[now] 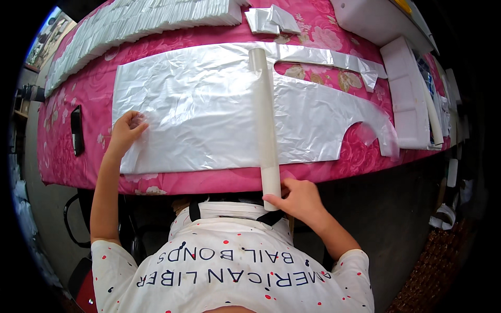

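A thin, see-through plastic apron lies spread on the table, its curved cut-outs and straps at the right. My left hand is closed at the apron's left end, pinching a bunched bit of the film. Across the apron, from far to near, lies a long pale tube, its near end jutting past the table's front edge. The fingers and thumb of my right hand grip that near end. Whether one layer of film or more lies under the tube, I cannot tell.
A pink flowered cloth covers the table. Long rows of folded white packets line the far left, with a few loose packets beside them. White foam boxes stand at the right. A black phone lies at the left.
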Action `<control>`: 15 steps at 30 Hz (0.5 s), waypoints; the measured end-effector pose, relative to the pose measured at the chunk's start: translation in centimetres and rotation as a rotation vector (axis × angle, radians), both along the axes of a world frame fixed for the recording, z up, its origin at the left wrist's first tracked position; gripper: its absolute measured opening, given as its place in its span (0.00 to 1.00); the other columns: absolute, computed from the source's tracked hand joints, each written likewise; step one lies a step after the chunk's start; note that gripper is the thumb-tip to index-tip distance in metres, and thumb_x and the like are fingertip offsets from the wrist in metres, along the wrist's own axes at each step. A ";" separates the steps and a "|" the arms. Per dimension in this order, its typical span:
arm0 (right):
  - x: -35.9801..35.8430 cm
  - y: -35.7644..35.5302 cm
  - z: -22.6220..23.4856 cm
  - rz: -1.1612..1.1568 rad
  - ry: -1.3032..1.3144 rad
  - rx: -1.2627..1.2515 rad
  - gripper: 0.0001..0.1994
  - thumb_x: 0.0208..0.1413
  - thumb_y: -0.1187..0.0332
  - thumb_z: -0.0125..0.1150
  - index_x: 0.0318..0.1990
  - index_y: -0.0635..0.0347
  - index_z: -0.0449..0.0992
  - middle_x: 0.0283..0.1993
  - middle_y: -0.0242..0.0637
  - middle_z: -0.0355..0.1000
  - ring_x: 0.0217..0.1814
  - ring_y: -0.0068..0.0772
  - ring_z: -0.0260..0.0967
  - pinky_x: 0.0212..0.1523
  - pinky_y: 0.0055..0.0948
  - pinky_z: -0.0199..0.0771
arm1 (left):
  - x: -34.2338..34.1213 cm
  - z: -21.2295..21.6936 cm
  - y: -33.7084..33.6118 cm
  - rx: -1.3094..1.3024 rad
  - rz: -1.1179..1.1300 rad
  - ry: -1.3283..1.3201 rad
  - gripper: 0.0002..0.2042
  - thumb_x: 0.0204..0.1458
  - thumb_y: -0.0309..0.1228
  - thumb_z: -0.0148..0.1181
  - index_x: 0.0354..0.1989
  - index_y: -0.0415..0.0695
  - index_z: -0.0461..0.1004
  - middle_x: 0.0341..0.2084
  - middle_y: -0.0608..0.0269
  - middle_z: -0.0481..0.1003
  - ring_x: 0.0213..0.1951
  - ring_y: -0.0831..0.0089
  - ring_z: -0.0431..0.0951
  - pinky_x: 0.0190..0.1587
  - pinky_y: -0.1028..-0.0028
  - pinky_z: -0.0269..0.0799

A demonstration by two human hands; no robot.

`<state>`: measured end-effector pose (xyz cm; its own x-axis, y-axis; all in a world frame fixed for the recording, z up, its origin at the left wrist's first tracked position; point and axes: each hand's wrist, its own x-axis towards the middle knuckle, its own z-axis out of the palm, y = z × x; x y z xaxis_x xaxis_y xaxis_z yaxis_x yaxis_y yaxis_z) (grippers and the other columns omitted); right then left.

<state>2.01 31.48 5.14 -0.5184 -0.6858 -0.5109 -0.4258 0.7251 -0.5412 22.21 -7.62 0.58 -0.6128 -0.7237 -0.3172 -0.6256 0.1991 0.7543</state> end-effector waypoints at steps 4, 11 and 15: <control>0.7 -0.4 -0.6 -0.044 -0.100 -0.004 0.23 0.43 0.48 0.61 0.28 0.65 0.76 0.24 0.47 0.73 0.28 0.48 0.72 0.31 0.39 0.71 | -2.1 1.9 2.5 -0.901 -0.207 -0.055 0.19 0.43 0.21 0.60 0.46 0.40 0.69 0.39 0.59 0.72 0.41 0.67 0.72 0.44 0.72 0.68; 0.6 -0.5 -0.6 -0.056 -0.128 -0.003 0.22 0.44 0.51 0.60 0.28 0.67 0.76 0.24 0.50 0.73 0.28 0.49 0.72 0.32 0.40 0.71 | -11.1 1.0 15.7 -0.567 -0.533 0.454 0.25 0.45 0.19 0.54 0.56 0.40 0.62 0.58 0.53 0.60 0.59 0.55 0.59 0.59 0.64 0.57; 0.7 -0.2 -0.4 -0.071 -0.160 -0.006 0.21 0.45 0.52 0.61 0.29 0.68 0.76 0.24 0.49 0.73 0.27 0.46 0.72 0.31 0.37 0.71 | -13.8 -1.2 18.6 -0.513 -0.604 0.403 0.27 0.50 0.24 0.48 0.60 0.34 0.53 0.62 0.47 0.52 0.63 0.52 0.51 0.63 0.61 0.47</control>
<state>2.71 31.23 4.78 -0.4781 -0.6537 -0.5866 -0.2821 0.7467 -0.6023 8.40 10.95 -0.62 -0.9312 -0.2344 0.2793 -0.0107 0.7831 0.6217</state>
